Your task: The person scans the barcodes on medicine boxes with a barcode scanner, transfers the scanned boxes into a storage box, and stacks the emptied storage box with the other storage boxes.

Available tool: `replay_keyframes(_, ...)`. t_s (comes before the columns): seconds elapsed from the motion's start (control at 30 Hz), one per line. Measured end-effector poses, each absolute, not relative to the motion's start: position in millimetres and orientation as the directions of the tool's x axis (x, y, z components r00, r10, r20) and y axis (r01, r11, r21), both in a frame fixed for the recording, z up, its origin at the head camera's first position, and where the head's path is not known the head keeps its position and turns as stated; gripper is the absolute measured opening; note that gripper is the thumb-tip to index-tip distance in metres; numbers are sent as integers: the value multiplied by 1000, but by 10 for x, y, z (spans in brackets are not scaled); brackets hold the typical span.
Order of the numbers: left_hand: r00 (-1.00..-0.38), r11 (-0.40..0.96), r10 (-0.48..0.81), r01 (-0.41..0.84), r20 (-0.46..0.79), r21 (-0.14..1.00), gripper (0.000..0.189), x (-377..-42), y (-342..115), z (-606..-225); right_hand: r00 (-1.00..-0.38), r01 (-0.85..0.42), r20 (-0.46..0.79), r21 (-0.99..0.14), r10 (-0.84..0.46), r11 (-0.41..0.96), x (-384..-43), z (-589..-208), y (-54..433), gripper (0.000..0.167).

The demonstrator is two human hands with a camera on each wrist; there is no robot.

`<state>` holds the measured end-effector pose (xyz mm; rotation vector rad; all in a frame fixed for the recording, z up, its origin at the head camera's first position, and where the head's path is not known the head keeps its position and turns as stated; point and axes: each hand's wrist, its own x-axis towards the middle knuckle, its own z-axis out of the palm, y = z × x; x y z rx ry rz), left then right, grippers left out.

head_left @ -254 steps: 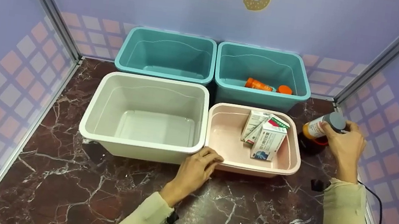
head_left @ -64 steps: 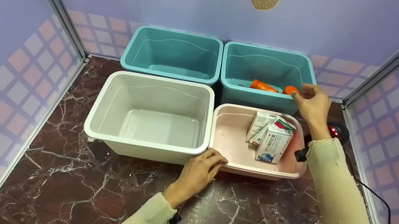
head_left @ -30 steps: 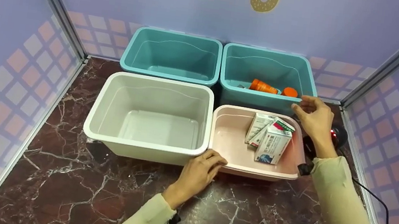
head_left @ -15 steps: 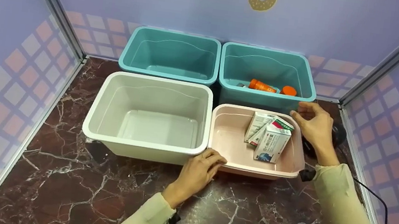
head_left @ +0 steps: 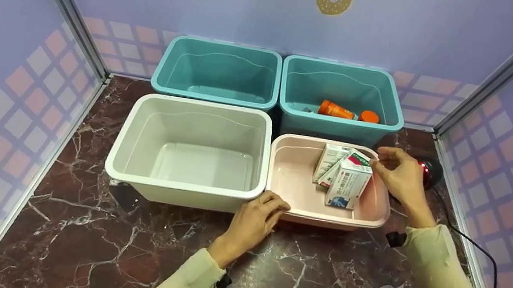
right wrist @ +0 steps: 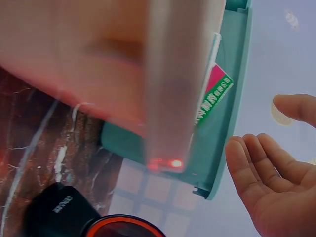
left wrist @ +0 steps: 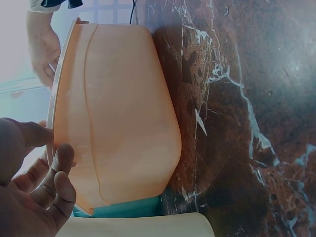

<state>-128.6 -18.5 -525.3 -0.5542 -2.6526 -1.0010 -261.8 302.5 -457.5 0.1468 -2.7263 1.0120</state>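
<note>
My left hand (head_left: 252, 220) holds the near rim of the pink bin (head_left: 291, 198) at its left corner, with thumb and fingers at the rim in the left wrist view. Inside that bin, several medicine boxes (head_left: 349, 187), white with green and red print, lean together at the right. Over the bin's far right corner is my right hand (head_left: 401, 178), empty, its fingers loosely bent and its thumb apart from them. Orange-capped containers (head_left: 336, 110) lie in the teal bin (head_left: 339, 121) behind, beside a small grey piece, mostly hidden by the front wall.
A white bin (head_left: 184, 186) stands left of the pink one, and a second teal bin (head_left: 213, 96) is behind it. A black device (right wrist: 61, 210) with a red light and a cable sits right of the pink bin. Purple panels (head_left: 255, 5) enclose the marble-patterned table (head_left: 123, 255).
Early on my right hand held a grey-capped amber bottle near the black device. Empty since, it has come from the teal bin's rim toward the pink bin. My left hand stays put.
</note>
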Motion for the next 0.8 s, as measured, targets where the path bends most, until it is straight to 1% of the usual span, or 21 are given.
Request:
replay_keyframes(0.17, -896, 695, 256, 431, 362, 576, 14, -1277, -186, -5254, -974, -172, 225, -645, -30, 744, -2579, -4650, 3031, 37)
replay_keyframes(0.43, -894, 696, 259, 435, 365, 572, 14, -1286, -175, -5260, -978, -168, 204, -638, -46, 752, -2543, -4760, 3031, 37)
replay_keyframes(0.8, -902, 691, 255, 422, 349, 586, 14, -1282, -171, -5265, -979, -173, 190, -619, -68, 766, -2537, -4799, 3037, 36)
